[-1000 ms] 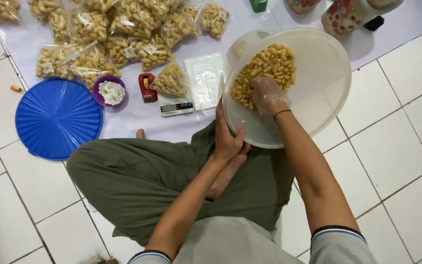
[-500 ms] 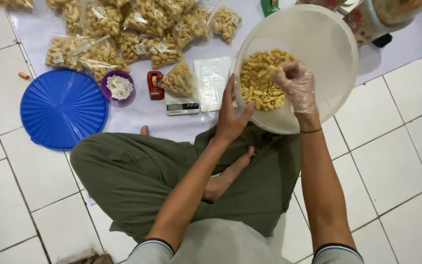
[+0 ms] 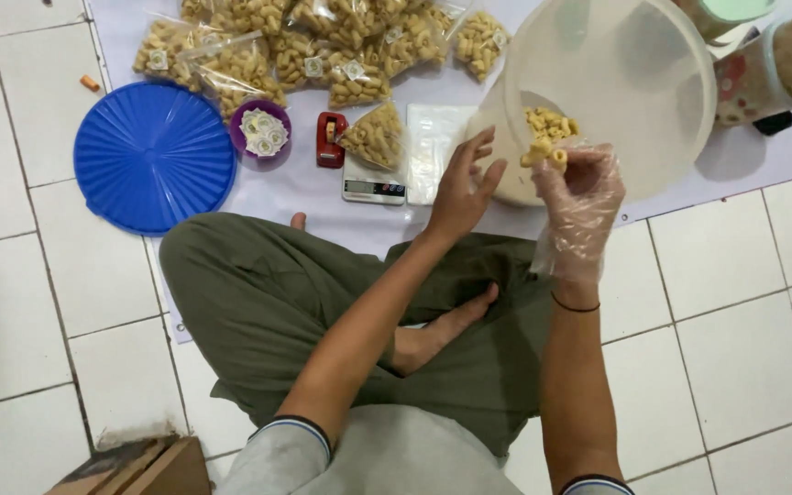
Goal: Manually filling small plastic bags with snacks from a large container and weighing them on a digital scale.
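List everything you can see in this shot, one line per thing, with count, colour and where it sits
large tub: one, translucent white, tilted, top right
loose snack pieces: a small heap, yellow, inside the tub
filled snack bags: many, clear with yellow pieces, along the top
lid: one, blue, round, left on the floor
small bowl: one, purple, beside the lid
tape dispenser: one, red, by the scale
scale: one, grey, bearing one bag
empty bags: a stack, clear, right of the scale
left hand: bare, at the tub's rim
right hand: in a clear glove, pinching snack pieces

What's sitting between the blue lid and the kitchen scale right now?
In the head view, a small purple bowl of white bits and a red tape dispenser lie on the white sheet between the blue lid and the kitchen scale.
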